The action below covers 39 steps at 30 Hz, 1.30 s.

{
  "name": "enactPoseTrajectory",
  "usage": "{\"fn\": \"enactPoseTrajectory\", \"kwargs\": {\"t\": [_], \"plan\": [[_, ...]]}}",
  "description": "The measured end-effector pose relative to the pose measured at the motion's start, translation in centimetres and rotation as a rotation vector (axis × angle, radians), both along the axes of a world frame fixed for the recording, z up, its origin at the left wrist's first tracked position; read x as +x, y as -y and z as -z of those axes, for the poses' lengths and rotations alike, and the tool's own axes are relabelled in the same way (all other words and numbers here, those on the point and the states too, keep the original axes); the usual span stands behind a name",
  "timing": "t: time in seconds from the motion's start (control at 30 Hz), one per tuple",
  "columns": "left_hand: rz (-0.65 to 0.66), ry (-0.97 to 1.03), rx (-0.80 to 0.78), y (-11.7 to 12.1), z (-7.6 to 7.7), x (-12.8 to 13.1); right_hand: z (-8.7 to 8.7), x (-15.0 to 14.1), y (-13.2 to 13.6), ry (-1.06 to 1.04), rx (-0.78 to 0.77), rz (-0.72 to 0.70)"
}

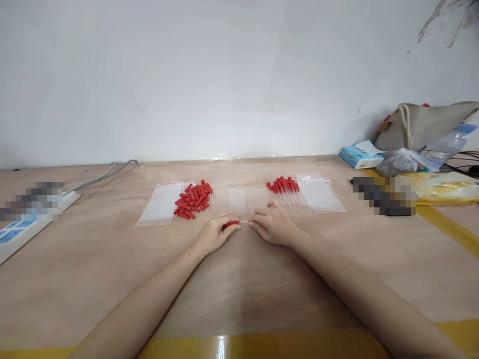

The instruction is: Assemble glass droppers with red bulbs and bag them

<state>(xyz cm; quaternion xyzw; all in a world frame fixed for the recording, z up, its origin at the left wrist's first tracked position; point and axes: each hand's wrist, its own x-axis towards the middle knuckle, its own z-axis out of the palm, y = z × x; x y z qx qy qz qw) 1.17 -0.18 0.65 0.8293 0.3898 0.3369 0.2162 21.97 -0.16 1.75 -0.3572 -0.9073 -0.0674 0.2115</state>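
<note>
Gripped, ctr frame: red dropper bulb (231, 224) in L hand (216, 234), clear pipette tube (244, 222) in R hand (275, 224); prob. fitting step, next needing alignment.

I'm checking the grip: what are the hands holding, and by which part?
The left hand pinches a red cap by its sides; the right hand holds a clear tube, though exactly where is hidden.

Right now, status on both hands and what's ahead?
Left hand pinching red cap. Right hand holding clear tube. Ahead: loose red caps, row of clear tubes.
</note>
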Motion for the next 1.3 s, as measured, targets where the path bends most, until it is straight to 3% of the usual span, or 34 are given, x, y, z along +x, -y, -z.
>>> {"fn": "enactPoseTrajectory", "kwargs": {"t": [0.13, 0.23, 0.33, 0.47, 0.87, 1.13, 1.3], "plan": [[-0.149, 0.087, 0.014, -0.6, 0.6, -0.4, -0.4, 0.8, -0.4, 0.018, 0.013, 0.068], [-0.213, 0.086, -0.025, -0.9, 1.0, -0.6, -0.1, 1.9, -1.5, -0.165, -0.045, 0.363], [-0.163, -0.004, -0.054, -0.8, 1.0, -0.6, 0.5, 3.2, -2.8, -0.323, -0.144, 0.699], [-0.145, -0.105, -0.026, -0.6, 0.8, -0.3, 1.2, 4.0, -4.2, -0.361, -0.187, 0.925], [-0.126, -0.132, 0.017, -0.6, 0.3, -0.2, 1.2, 3.3, -4.6, -0.246, -0.299, 0.994], [-0.123, -0.139, 0.037, -0.7, 0.4, -0.2, 1.5, 3.4, -4.6, -0.251, -0.215, 0.971], [-0.114, -0.144, 0.042, -0.6, 0.2, -0.2, 1.0, 2.6, -4.2, -0.268, -0.173, 0.884]]}}
